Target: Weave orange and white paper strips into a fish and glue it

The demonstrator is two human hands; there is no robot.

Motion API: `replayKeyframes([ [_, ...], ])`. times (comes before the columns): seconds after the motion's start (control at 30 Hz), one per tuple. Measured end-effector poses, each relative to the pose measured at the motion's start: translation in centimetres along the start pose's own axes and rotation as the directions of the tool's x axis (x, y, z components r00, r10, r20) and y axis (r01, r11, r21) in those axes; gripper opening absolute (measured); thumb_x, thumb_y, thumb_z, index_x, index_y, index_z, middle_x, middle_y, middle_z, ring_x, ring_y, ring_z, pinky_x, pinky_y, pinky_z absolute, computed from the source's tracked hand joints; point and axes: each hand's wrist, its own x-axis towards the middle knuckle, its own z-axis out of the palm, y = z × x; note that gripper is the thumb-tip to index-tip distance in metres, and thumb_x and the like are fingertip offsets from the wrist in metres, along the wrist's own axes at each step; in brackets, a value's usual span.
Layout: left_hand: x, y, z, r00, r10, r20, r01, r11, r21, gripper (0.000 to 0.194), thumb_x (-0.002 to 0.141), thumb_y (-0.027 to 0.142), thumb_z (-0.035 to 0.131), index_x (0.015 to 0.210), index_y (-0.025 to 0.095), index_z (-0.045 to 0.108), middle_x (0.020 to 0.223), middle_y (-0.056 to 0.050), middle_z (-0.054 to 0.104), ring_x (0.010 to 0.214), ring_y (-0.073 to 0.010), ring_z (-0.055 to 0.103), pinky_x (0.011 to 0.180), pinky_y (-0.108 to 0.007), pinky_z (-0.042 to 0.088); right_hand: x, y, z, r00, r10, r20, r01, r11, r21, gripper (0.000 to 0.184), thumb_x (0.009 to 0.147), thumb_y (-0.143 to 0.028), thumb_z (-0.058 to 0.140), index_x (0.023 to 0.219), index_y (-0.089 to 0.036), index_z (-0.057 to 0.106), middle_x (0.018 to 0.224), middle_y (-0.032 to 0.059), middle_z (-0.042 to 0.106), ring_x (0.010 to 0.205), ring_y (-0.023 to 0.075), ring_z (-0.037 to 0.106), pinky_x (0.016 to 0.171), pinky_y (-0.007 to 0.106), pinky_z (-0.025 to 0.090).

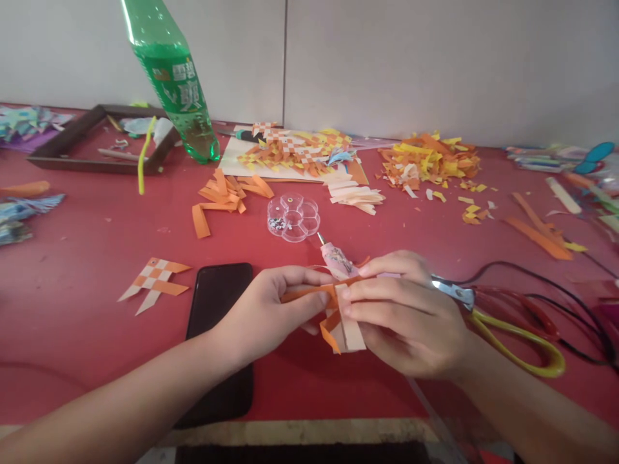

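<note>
My left hand pinches orange paper strips between thumb and fingers. From the other side, my right hand grips a cream paper strip that crosses them; its fingertips lie on the strip's face. The folded strips overlap between both hands, and fingers partly cover where they cross. Just beyond them lies a pink-wrapped tool with a metal tip. A black phone lies partly under my left forearm. Left of it is a woven orange-and-cream paper fish.
Scissors and black cables lie right of my right hand. Ahead are a clear flower-shaped case, orange strips, cream strips and a scrap pile. A green bottle stands by a dark frame.
</note>
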Motion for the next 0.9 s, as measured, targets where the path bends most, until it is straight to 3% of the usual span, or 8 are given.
replayKeyframes([
  [0.27,0.1,-0.08,-0.1,1.0,-0.007,-0.02,0.007,0.999,0.034,0.017,0.084,0.025,0.07,0.098,0.015,0.073,0.083,-0.002,0.075,0.071,-0.0103,0.068,0.065,-0.019,0.056,0.61,0.19,-0.27,1.0,0.012,0.006,-0.012,1.0,0.029,0.02,0.079,-0.009,0.061,0.093,-0.022,0.068,0.096,0.0016,0.077,0.105,0.0245,0.062,0.087,0.044,0.05],
  [0.9,0.17,-0.21,-0.16,0.999,-0.037,0.021,0.037,0.999,-0.003,0.022,0.082,0.028,0.072,0.099,0.014,0.073,0.086,-0.003,0.076,0.073,-0.0112,0.069,0.066,-0.019,0.055,0.46,0.44,-0.48,1.0,0.02,0.015,-0.021,0.998,0.064,0.023,0.08,-0.009,0.06,0.095,-0.024,0.069,0.097,-0.0007,0.078,0.113,0.0225,0.06,0.091,0.041,0.046],
])
